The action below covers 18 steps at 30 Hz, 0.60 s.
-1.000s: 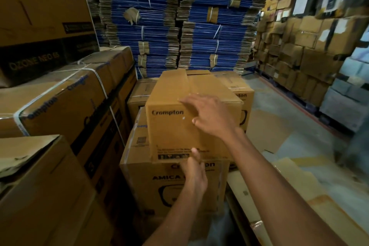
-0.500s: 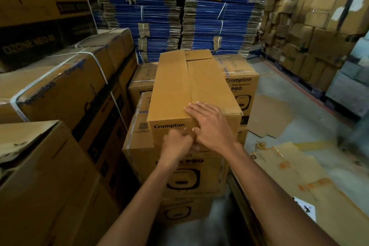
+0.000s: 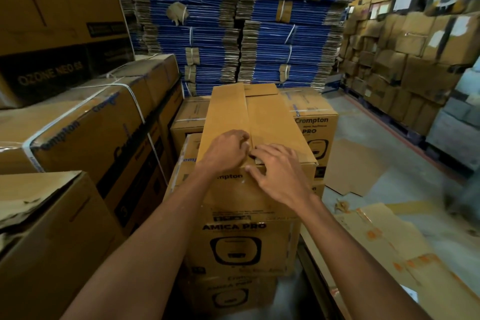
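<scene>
A long brown Crompton carton (image 3: 262, 117) lies on top of a stack of Amica Pro boxes (image 3: 233, 241) straight ahead. Both my hands are at its near end, on the centre seam between the two top flaps. My left hand (image 3: 224, 149) has its fingers curled into the seam, hooked on the edge of the left flap. My right hand (image 3: 276, 173) lies spread over the right flap's near corner, fingertips at the seam and thumb on the front face. A small dark gap shows at the seam under my fingertips.
Strapped Crompton boxes (image 3: 85, 135) and a torn-topped carton (image 3: 46, 226) stand close on the left. Bundles of flattened blue cartons (image 3: 280, 34) rise behind. Stacked brown boxes (image 3: 405, 60) line the right wall. Flat cardboard sheets (image 3: 384, 247) cover the floor at the right.
The carton came down from tilted to lying flat on the stack. My left hand rose from its lower front edge to the top seam, and my right hand shifted to the near corner.
</scene>
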Available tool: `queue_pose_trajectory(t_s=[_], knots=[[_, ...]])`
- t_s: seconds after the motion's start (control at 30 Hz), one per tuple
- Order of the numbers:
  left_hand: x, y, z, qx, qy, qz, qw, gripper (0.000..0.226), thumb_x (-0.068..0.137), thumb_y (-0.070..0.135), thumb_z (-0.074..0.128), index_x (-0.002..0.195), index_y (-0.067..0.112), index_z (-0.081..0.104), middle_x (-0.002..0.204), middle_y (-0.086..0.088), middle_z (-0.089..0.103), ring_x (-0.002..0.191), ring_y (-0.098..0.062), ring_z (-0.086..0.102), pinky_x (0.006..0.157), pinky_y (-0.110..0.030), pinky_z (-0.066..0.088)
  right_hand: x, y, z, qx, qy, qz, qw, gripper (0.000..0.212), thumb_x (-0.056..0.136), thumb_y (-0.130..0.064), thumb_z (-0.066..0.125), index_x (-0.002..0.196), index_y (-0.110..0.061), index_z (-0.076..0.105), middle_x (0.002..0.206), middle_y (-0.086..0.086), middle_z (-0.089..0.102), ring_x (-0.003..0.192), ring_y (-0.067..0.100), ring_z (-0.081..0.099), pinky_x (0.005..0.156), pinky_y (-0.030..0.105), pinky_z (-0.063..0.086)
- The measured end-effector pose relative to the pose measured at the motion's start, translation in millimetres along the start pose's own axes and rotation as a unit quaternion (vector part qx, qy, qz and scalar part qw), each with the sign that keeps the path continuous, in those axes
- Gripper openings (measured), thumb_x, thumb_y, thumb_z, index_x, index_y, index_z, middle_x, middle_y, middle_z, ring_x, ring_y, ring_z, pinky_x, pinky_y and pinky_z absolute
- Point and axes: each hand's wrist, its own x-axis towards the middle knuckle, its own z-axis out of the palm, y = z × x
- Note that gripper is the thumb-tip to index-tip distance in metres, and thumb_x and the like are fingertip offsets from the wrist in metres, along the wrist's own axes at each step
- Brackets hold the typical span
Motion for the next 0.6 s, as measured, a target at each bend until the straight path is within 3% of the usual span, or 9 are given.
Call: queue_pose_trajectory(t_s=[0.2, 0.27, 0.33, 0.4, 0.5, 0.53, 0.6], knots=[[5.4, -10.4, 8.6, 0.084, -0.051, -0.007, 0.995, 0.049, 0.107, 0.044, 0.032, 0.152, 0.026, 0.041, 0.157, 0.001, 0.043, 0.144, -0.021, 0.037, 0.117, -0.046, 0.027, 10.2, -4.0, -1.5, -0.045, 0.007, 0.012, 0.999, 0.045, 0.098, -0.064, 0.043, 0.123, -0.032, 0.061, 0.129, -0.003, 0.058, 0.119, 0.022, 0.052, 0.098, 0.047, 0.038], [2.1, -13.7, 10.6, 0.099, -0.043, 0.008, 0.994, 0.05, 0.107, 0.043, 0.03, 0.154, 0.026, 0.038, 0.157, 0.0, 0.041, 0.144, -0.021, 0.036, 0.116, -0.046, 0.027, 14.3, -7.6, -4.0, -0.063, -0.002, 0.009, 0.998, 0.037, 0.098, -0.059, 0.047, 0.121, -0.033, 0.06, 0.129, -0.002, 0.057, 0.119, 0.023, 0.051, 0.098, 0.047, 0.039], [-0.2, -15.4, 9.2, 0.1, -0.037, 0.007, 0.994, 0.051, 0.106, 0.047, 0.028, 0.153, 0.029, 0.038, 0.155, -0.001, 0.041, 0.141, -0.023, 0.039, 0.115, -0.047, 0.028, 17.8, -7.3, -7.9, -0.068, -0.007, -0.011, 0.998, 0.028, 0.099, -0.041, 0.056, 0.125, -0.032, 0.058, 0.132, -0.001, 0.057, 0.12, 0.025, 0.054, 0.1, 0.049, 0.042], [-0.7, -15.6, 8.7, 0.095, -0.04, -0.001, 0.995, 0.056, 0.104, 0.057, 0.026, 0.152, 0.032, 0.038, 0.152, -0.002, 0.041, 0.138, -0.026, 0.042, 0.114, -0.048, 0.028, 20.9, -1.0, -17.5, -0.074, 0.001, -0.041, 0.996, 0.038, 0.098, -0.02, 0.06, 0.134, -0.032, 0.056, 0.131, 0.002, 0.062, 0.112, 0.027, 0.063, 0.093, 0.051, 0.053], [1.2, -11.6, 8.6, 0.103, -0.055, -0.011, 0.993, 0.071, 0.097, 0.074, 0.024, 0.154, 0.032, 0.037, 0.152, -0.003, 0.038, 0.14, -0.026, 0.038, 0.116, -0.049, 0.024, 26.4, 20.7, -36.9, -0.054, 0.074, -0.032, 0.995, 0.036, 0.105, -0.023, 0.051, 0.14, -0.03, 0.053, 0.111, 0.007, 0.072, 0.074, 0.025, 0.072, 0.06, 0.041, 0.062], [2.3, -9.5, 7.2, 0.111, -0.058, -0.008, 0.992, 0.075, 0.095, 0.077, 0.024, 0.155, 0.032, 0.036, 0.152, -0.003, 0.037, 0.14, -0.026, 0.037, 0.115, -0.049, 0.023, 27.7, 26.2, -41.2, -0.05, 0.09, -0.019, 0.995, 0.034, 0.106, -0.026, 0.049, 0.14, -0.028, 0.053, 0.107, 0.007, 0.073, 0.071, 0.026, 0.071, 0.058, 0.041, 0.062], [4.8, -4.8, 3.9, 0.111, -0.071, 0.01, 0.991, 0.079, 0.095, 0.077, 0.026, 0.158, 0.029, 0.032, 0.154, -0.004, 0.035, 0.142, -0.026, 0.034, 0.116, -0.048, 0.022, 28.3, 28.6, -45.0, -0.057, 0.082, -0.003, 0.995, 0.032, 0.106, -0.032, 0.048, 0.135, -0.021, 0.057, 0.109, 0.008, 0.074, 0.082, 0.03, 0.073, 0.066, 0.043, 0.061]])
